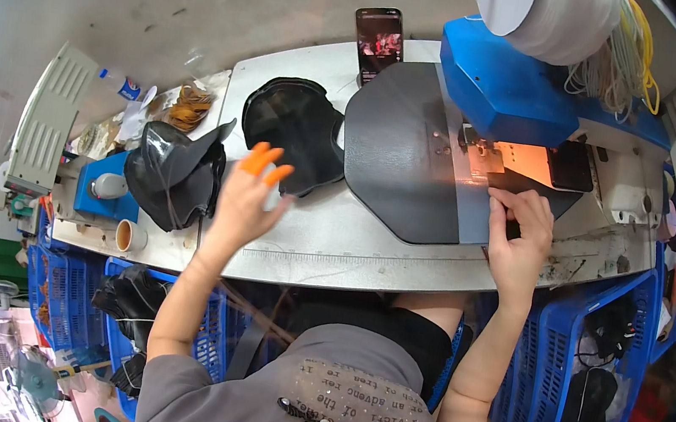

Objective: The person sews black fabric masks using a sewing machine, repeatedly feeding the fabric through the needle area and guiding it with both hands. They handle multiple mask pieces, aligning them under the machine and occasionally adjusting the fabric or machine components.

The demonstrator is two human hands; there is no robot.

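Observation:
My left hand [248,195] hovers over the left part of the table with its fingers spread and nothing in them. Orange finger covers sit on several of its fingertips. Beside it lies a black curved, rimmed piece [293,132], and to its left a stack of black molded pieces [177,168]. My right hand [521,231] is closed, thumb and forefinger pinching the edge of a black flat piece [517,182] at the lit needle area of a blue sewing machine [500,79]. A large dark sheet [395,163] with a grey strip lies left of the needle.
A phone [379,44] leans at the table's back edge. A white thread spool [547,17] hangs over the machine. A small cup [130,236] and a second blue machine [109,185] are at far left. Blue baskets [532,390] with black pieces flank my lap.

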